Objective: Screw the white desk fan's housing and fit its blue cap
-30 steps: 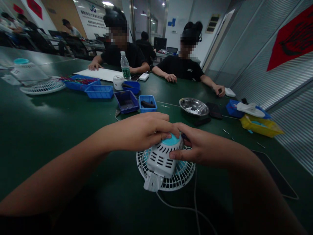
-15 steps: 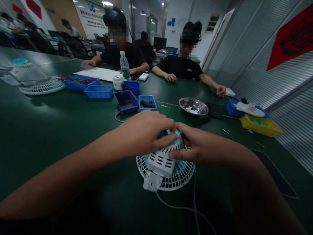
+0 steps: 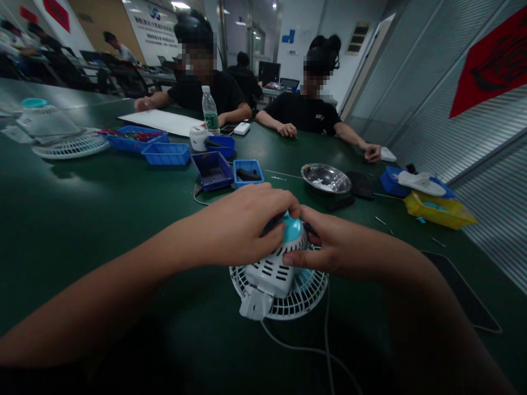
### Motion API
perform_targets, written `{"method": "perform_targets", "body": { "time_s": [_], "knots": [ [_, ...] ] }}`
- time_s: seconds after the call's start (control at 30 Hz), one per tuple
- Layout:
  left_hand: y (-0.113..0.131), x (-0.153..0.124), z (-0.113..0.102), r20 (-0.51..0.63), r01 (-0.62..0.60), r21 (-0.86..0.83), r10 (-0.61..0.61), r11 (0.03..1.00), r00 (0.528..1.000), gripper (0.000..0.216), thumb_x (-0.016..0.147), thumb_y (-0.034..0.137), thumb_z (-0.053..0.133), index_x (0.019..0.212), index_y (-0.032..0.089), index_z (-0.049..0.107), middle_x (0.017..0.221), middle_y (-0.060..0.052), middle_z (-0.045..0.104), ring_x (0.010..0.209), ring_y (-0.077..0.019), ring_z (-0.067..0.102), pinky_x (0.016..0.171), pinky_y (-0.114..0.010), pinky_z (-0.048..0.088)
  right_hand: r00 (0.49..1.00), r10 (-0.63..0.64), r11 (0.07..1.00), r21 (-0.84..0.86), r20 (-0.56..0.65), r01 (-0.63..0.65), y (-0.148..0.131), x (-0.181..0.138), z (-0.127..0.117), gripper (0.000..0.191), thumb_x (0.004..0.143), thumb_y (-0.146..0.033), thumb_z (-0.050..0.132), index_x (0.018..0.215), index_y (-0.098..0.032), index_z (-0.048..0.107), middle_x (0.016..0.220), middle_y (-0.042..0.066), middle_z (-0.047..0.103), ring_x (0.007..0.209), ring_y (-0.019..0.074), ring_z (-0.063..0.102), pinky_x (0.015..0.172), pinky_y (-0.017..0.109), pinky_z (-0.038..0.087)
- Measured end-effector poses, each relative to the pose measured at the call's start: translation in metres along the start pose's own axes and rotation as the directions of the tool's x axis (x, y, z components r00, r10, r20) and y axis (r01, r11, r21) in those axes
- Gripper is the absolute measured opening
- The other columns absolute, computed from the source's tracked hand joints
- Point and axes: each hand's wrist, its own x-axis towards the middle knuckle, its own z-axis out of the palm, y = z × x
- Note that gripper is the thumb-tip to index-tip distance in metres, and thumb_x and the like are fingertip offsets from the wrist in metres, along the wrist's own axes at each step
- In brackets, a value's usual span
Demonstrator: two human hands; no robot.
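A small white fan (image 3: 275,274) lies face down on the green table (image 3: 82,208), its grille flat and its motor housing pointing up. A teal cap (image 3: 292,230) tops the housing. My left hand (image 3: 242,225) curls over the housing from the left, fingers pressing on the teal cap. My right hand (image 3: 329,247) grips the housing's right side, thumb on the white shell. A white cord (image 3: 325,340) trails from the fan toward me.
Blue bins (image 3: 212,169) stand beyond the fan, with a steel bowl (image 3: 326,178) to the right and a yellow tray (image 3: 438,211) farther right. Another fan (image 3: 61,134) lies at far left. Two people sit across the table; a water bottle (image 3: 209,112) stands near them.
My left hand's fingers have shifted over the teal cap, which now shows tilted and more exposed. The right hand has barely moved.
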Motion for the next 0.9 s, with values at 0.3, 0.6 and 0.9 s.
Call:
{"method": "perform_targets", "body": {
  "time_s": [0.3, 0.6, 0.9],
  "knots": [
    [-0.006, -0.003, -0.009, 0.074, -0.082, 0.004, 0.082, 0.997, 0.994, 0.027, 0.093, 0.006, 0.044, 0.111, 0.015, 0.063, 0.103, -0.009, 0.067, 0.098, -0.0217, 0.061, 0.089, -0.034, 0.046, 1.000, 0.017, 1.000, -0.019, 0.002, -0.017, -0.001, -0.001, -0.002, 0.067, 0.081, -0.053, 0.081, 0.137, -0.029, 0.051, 0.132, 0.006, 0.069, 0.120, 0.0310, 0.068, 0.101, 0.045, 0.058],
    [-0.008, 0.000, -0.005, 0.053, 0.001, -0.023, 0.000, 1.000, 0.999, 0.019, 0.100, 0.027, 0.057, 0.111, 0.016, 0.069, 0.102, -0.007, 0.063, 0.091, -0.0203, 0.061, 0.077, -0.030, 0.045, 0.999, 0.033, 0.998, -0.059, 0.003, -0.032, -0.003, 0.000, -0.002, 0.073, 0.081, -0.062, 0.077, 0.141, -0.030, 0.050, 0.139, 0.009, 0.067, 0.123, 0.0334, 0.066, 0.100, 0.047, 0.057],
    [-0.011, -0.001, -0.001, 0.033, -0.057, -0.033, 0.058, 0.998, 0.998, 0.018, 0.103, 0.021, 0.056, 0.108, 0.015, 0.072, 0.087, -0.003, 0.067, 0.082, -0.0184, 0.060, 0.074, -0.029, 0.041, 0.999, 0.036, 0.992, -0.118, -0.008, -0.036, -0.008, -0.002, -0.002, 0.067, 0.082, -0.059, 0.076, 0.137, -0.030, 0.051, 0.138, 0.008, 0.068, 0.118, 0.0333, 0.069, 0.089, 0.044, 0.057]
  ]
}}
